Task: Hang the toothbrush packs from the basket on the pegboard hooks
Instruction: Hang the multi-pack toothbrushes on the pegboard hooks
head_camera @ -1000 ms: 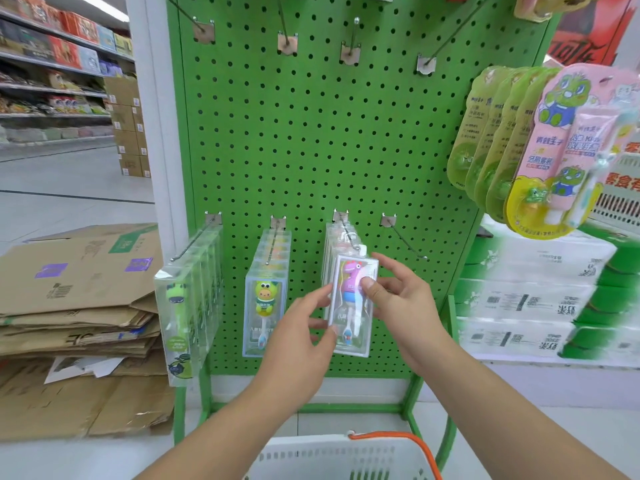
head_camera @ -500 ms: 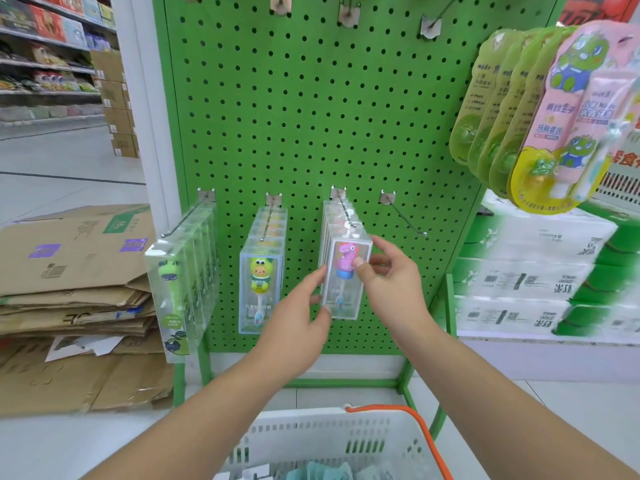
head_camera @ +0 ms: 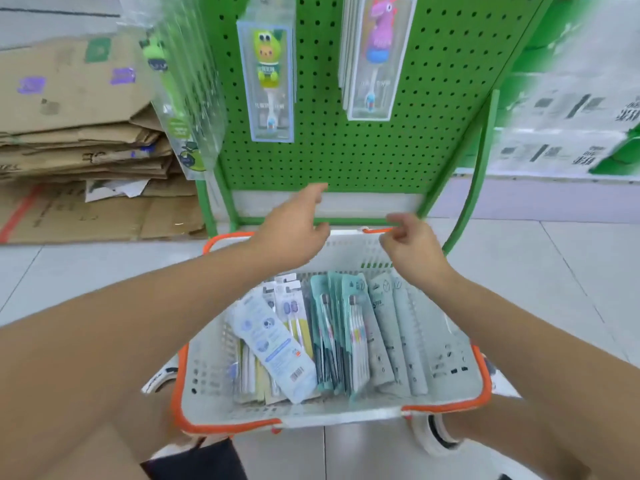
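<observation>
Lying in the white basket (head_camera: 446, 372) with orange rim, on the tiled floor (head_camera: 540, 271) below the pegboard: toothbrush packs (head_camera: 332, 337) stacked on edge and flat, teal-backed ones in the middle, grey ones to the right, a pale blue pack (head_camera: 273, 344) slanting across white and yellow ones on the left. Hanging above on the green pegboard (head_camera: 433, 109): a clear-boxed frog toothbrush (head_camera: 268, 81), a clear-boxed pink dinosaur toothbrush (head_camera: 375, 57) at the front of a row, and, further left, a blurred row of clear packs with a green figure (head_camera: 180, 84). Hovering over the basket's far edge, both hands, holding nothing: left hand (head_camera: 294, 230) with fingers loosely extended toward the pegboard's lower frame, right hand (head_camera: 412, 244) with fingers loosely curled, knuckles up, close to the orange handle. Bare forearms reaching in from the bottom corners. Flattened cardboard boxes (head_camera: 79, 133) piled on the floor to the left. White printed cartons (head_camera: 568, 133) stacked to the right, blurred. Two light-coloured shoes (head_camera: 436, 434) showing beside the basket's near corners.
</observation>
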